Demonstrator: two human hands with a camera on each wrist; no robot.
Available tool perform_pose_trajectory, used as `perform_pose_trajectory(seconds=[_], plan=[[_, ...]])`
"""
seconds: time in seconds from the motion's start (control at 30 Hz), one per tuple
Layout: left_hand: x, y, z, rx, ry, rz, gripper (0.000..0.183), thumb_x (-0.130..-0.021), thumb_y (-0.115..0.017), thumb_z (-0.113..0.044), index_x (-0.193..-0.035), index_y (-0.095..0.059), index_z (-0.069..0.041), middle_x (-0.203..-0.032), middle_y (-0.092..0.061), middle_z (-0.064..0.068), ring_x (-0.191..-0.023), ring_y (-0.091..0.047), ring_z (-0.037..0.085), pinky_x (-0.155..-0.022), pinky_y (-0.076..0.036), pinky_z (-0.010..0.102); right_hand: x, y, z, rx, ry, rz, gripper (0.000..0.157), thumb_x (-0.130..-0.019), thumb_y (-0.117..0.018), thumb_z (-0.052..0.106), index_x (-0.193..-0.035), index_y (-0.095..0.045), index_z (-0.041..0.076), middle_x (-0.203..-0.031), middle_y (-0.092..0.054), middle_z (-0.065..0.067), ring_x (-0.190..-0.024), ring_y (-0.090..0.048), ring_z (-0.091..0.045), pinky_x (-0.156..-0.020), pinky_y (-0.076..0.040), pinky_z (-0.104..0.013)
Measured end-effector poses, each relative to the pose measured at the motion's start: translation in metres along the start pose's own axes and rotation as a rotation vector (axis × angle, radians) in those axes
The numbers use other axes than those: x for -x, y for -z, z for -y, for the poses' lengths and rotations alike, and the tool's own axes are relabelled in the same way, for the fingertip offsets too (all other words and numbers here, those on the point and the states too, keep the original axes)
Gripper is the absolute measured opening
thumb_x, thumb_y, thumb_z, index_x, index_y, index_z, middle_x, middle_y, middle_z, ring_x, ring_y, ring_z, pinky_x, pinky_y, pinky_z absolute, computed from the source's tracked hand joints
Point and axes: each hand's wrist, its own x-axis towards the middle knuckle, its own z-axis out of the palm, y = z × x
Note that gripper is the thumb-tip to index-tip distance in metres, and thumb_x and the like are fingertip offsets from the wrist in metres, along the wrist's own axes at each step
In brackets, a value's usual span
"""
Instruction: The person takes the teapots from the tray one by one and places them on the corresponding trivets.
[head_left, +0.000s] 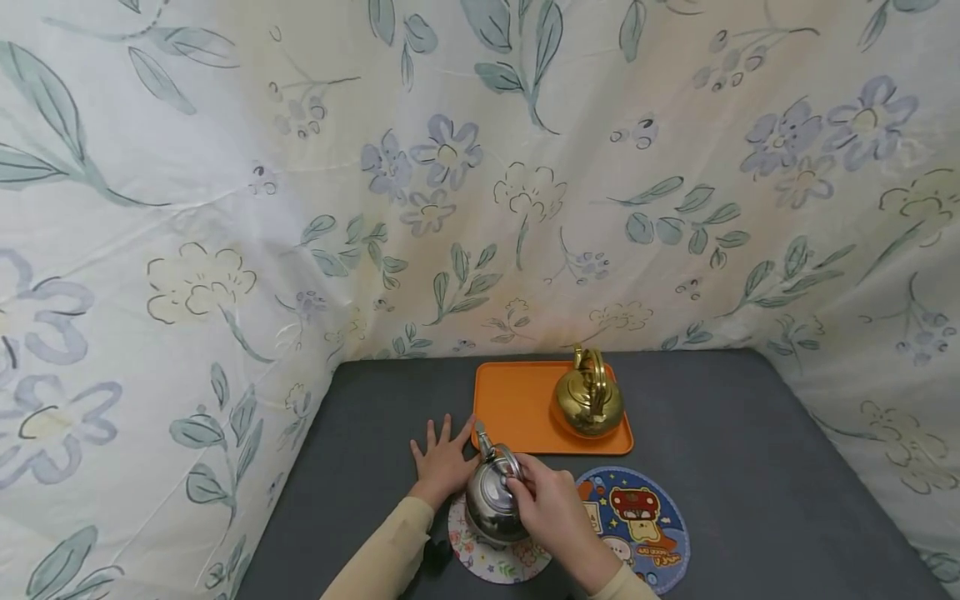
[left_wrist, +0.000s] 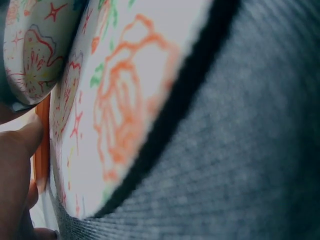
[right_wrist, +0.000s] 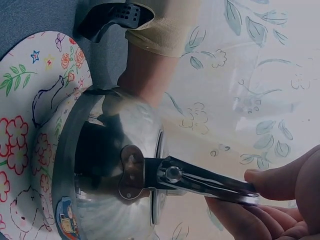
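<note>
Currently gripping the silver kettle (head_left: 495,504) by its handle (right_wrist: 210,184) with the fingers of the right hand (head_left: 555,504), from the right. Located over the floral mat (head_left: 491,569); cannot tell resting from hovering. Aimed lengthwise, spout (head_left: 482,437) foremost, toward the near left corner of the orange tray (head_left: 513,404). Splaying the left hand (head_left: 444,465), holding nothing, left of the spout.

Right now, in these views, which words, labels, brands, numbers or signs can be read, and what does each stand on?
No text can be read for certain.
Blue round mat: orange lettering-like marks near its lower edge, too small and blurred to read.
Silver kettle, gold kettle, orange tray: no lettering shows.
Floral mat: only drawings show.
</note>
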Motion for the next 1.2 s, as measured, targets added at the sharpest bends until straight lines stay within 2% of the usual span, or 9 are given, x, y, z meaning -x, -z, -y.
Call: perform_pose_trajectory(seconds=[0.27,0.57,0.7,0.8,0.9,1.03,1.2], plan=[[-0.002,-0.003,0.003,0.009,0.004,0.014,0.073,-0.091,-0.06,-0.063,-0.157,-0.034,-0.042,-0.166,-0.026,0.014,-0.154,-0.011,0.048,-0.111,-0.009,0.08,-0.003,0.0,0.001,0.022,0.007,0.042,0.03,-0.092,-0.073,0.007,-0.12,-0.068,-0.004,-0.096,-0.078,-0.015,-0.083,-0.077,-0.02,-0.064,-0.059,-0.025],[-0.001,-0.002,0.001,0.011,0.005,0.008,0.073,-0.091,-0.061,-0.062,-0.157,-0.035,-0.042,-0.166,-0.027,0.014,-0.153,-0.013,0.049,-0.111,-0.009,0.08,-0.003,0.004,0.002,-0.028,0.0,0.092,0.032,-0.096,-0.069,0.012,-0.124,-0.066,-0.004,-0.099,-0.077,-0.015,-0.083,-0.077,-0.021,-0.064,-0.059,-0.023],[-0.001,-0.003,0.002,0.003,0.01,0.011,0.073,-0.092,-0.061,-0.062,-0.157,-0.034,-0.042,-0.166,-0.026,0.014,-0.153,-0.012,0.049,-0.111,-0.009,0.08,-0.004,0.008,0.002,-0.049,-0.03,0.1,0.04,-0.099,-0.066,0.019,-0.13,-0.063,-0.006,-0.109,-0.075,-0.019,-0.088,-0.077,-0.024,-0.069,-0.061,-0.029],[-0.003,-0.004,0.0,-0.002,0.017,0.012,0.073,-0.092,-0.061,-0.061,-0.157,-0.034,-0.042,-0.166,-0.026,0.013,-0.153,-0.011,0.048,-0.111,-0.009,0.08,-0.009,0.016,-0.001,-0.027,-0.057,0.073,0.046,-0.099,-0.067,0.024,-0.133,-0.062,-0.006,-0.117,-0.073,-0.02,-0.094,-0.076,-0.027,-0.074,-0.062,-0.035],[-0.004,-0.003,-0.002,0.007,0.022,0.015,0.073,-0.092,-0.062,-0.06,-0.157,-0.034,-0.042,-0.166,-0.026,0.014,-0.153,-0.011,0.048,-0.111,-0.009,0.079,-0.016,0.026,-0.005,0.043,-0.058,0.021,0.046,-0.097,-0.07,0.028,-0.133,-0.064,-0.001,-0.12,-0.073,-0.015,-0.098,-0.075,-0.027,-0.077,-0.061,-0.04],[-0.005,-0.002,-0.005,0.029,0.023,0.021,0.073,-0.092,-0.063,-0.058,-0.157,-0.035,-0.041,-0.166,-0.025,0.014,-0.153,-0.011,0.049,-0.111,-0.008,0.08,-0.028,0.041,-0.012,0.138,-0.058,-0.036,0.048,-0.095,-0.072,0.031,-0.133,-0.065,0.003,-0.124,-0.071,-0.014,-0.091,-0.074,-0.028,-0.075,-0.06,-0.045],[-0.006,-0.003,-0.004,0.029,0.022,0.031,0.073,-0.092,-0.063,-0.058,-0.157,-0.034,-0.041,-0.167,-0.024,0.014,-0.154,-0.01,0.048,-0.111,-0.007,0.08,-0.042,0.056,-0.018,0.191,-0.07,-0.091,0.049,-0.095,-0.072,0.03,-0.133,-0.064,0.0,-0.123,-0.071,-0.02,-0.095,-0.073,-0.035,-0.081,-0.058,-0.051]])
